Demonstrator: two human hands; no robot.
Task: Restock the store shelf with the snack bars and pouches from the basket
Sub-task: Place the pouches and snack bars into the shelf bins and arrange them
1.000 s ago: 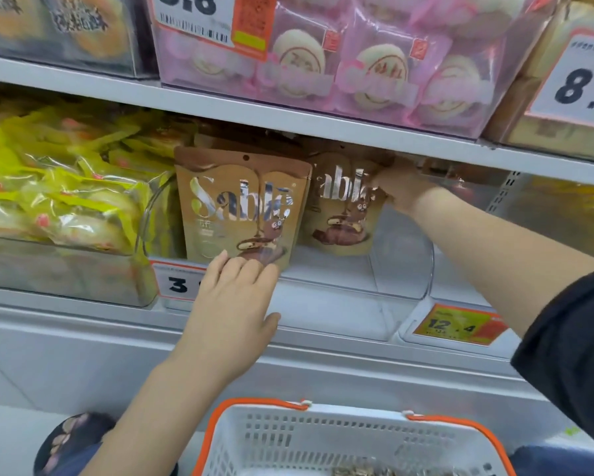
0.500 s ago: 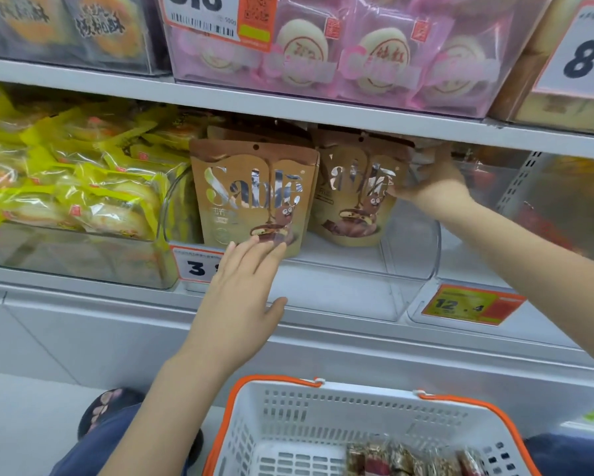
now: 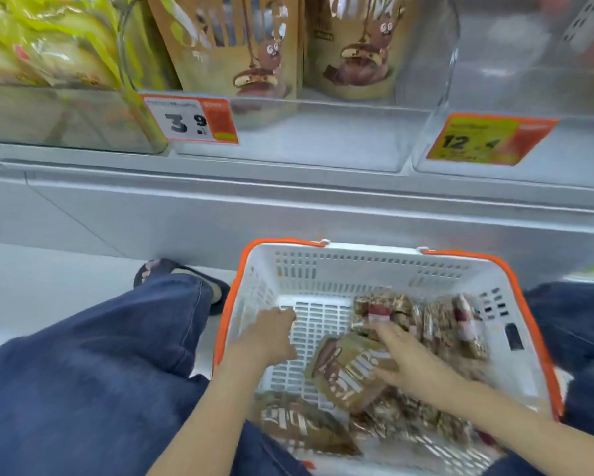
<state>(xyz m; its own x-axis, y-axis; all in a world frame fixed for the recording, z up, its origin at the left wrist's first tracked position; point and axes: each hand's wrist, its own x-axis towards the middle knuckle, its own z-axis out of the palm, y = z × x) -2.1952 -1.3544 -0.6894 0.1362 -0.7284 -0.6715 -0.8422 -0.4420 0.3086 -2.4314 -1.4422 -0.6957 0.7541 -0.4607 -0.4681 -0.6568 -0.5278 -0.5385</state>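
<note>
Both hands dropped from shelf into basket [image 3: 505,283]; right hand [image 3: 414,364] touches pouch [image 3: 349,372].

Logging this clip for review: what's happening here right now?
A person is crouched at a store shelf, restocking it from a white basket between their knees. Both hands are down in the basket. The right hand lies on a brown pouch, fingers reaching toward the snack bars; whether it grips anything is blurred. The left hand is over the bare basket floor, holding nothing visible. Two matching pouches already stand on the shelf. More bars and another pouch remain in the basket.
</note>
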